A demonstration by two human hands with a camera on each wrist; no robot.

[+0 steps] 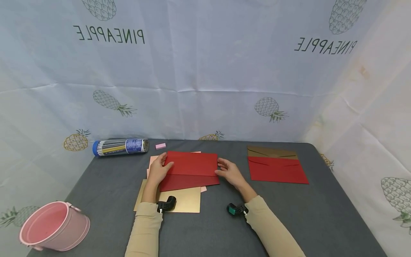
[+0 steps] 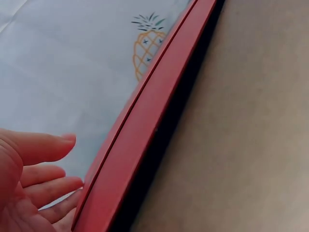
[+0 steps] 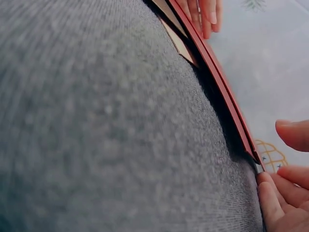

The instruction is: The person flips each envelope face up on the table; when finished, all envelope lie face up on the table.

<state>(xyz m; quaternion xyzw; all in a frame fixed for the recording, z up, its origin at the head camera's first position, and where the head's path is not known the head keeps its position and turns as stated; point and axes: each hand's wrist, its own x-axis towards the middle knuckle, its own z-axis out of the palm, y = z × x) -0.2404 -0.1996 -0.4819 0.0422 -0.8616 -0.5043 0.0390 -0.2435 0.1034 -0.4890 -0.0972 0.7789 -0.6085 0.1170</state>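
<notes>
Two red envelopes overlap in the head view, an upper one (image 1: 192, 163) over a darker lower one (image 1: 189, 182). My left hand (image 1: 158, 170) is at their left end, its fingertips against the edge and the thumb raised. On the right end, my right hand (image 1: 229, 171) touches the edge with its fingertips, thumb apart from the paper in the right wrist view. Under the red pair lie pale pink envelopes (image 1: 152, 160), mostly hidden, and a gold envelope (image 1: 184, 201). In the left wrist view the red envelopes (image 2: 140, 125) stand out edge-on above the gold surface.
To the right lie another red envelope (image 1: 276, 170) and a brown-gold one (image 1: 271, 152) partly beneath it. A clear tube of pencils (image 1: 120, 147) and a small pink eraser-like block (image 1: 160, 146) are at the back. A pink bucket (image 1: 54, 226) stands front left.
</notes>
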